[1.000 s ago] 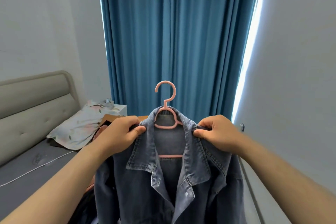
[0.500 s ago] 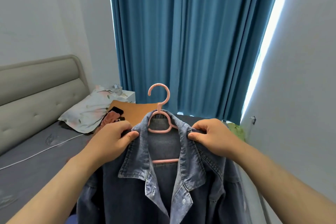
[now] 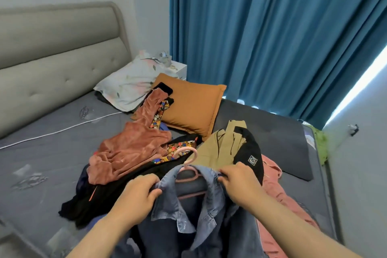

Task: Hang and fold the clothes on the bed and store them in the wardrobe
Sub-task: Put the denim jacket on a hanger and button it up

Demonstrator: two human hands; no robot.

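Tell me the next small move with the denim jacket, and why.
Probably move the right hand from the collar up to the hook of the pink hanger. The hanger already sits inside the denim jacket, its hook above the collar, while the left hand and right hand both pinch the collar. Gripping the hook would let the jacket hang for carrying.

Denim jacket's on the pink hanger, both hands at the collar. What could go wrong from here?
1. The left hand and right hand pinch only the collar of the denim jacket, not the pink hanger. The open-fronted jacket could slip off a hanger shoulder when lifted.
2. The hanger's hook sits low over the clothes pile and might snag a garment and drag it along.
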